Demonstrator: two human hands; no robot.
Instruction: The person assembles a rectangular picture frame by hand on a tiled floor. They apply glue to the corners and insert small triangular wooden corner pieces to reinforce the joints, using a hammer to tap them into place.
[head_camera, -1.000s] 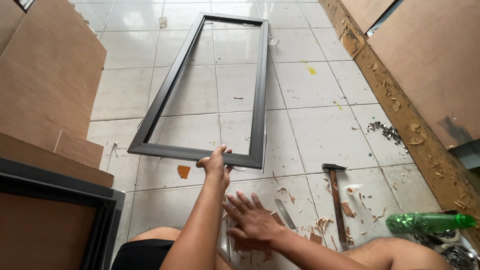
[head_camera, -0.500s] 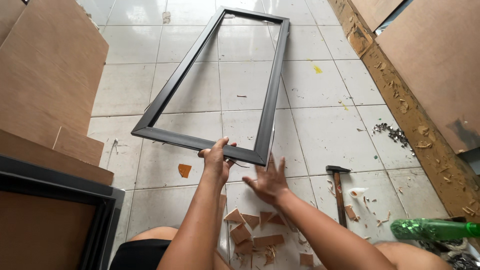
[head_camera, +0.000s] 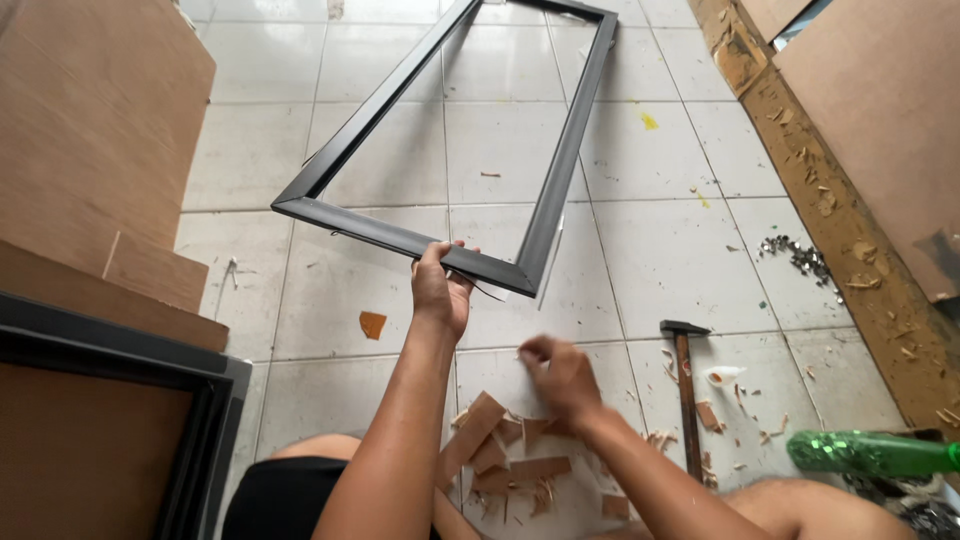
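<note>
My left hand (head_camera: 441, 289) grips the near short rail of a long dark rectangular frame (head_camera: 560, 170) and holds that end lifted off the white tiled floor, tilted. The frame's far end reaches toward the top of the view. My right hand (head_camera: 560, 378) is blurred, low over a heap of brown board scraps (head_camera: 500, 450) just in front of my knees; whether it holds a scrap I cannot tell.
A hammer (head_camera: 686, 385) lies on the tiles right of the scraps. A green bottle (head_camera: 870, 452) lies at lower right. Brown boards (head_camera: 90, 140) stack at left, a dark framed panel (head_camera: 120, 420) at lower left. Plywood with wood chips (head_camera: 850, 200) runs along the right.
The near end of the frame has risen and swung further off the floor in my left hand. My right hand dropped from the frame's edge back down to the scraps.
</note>
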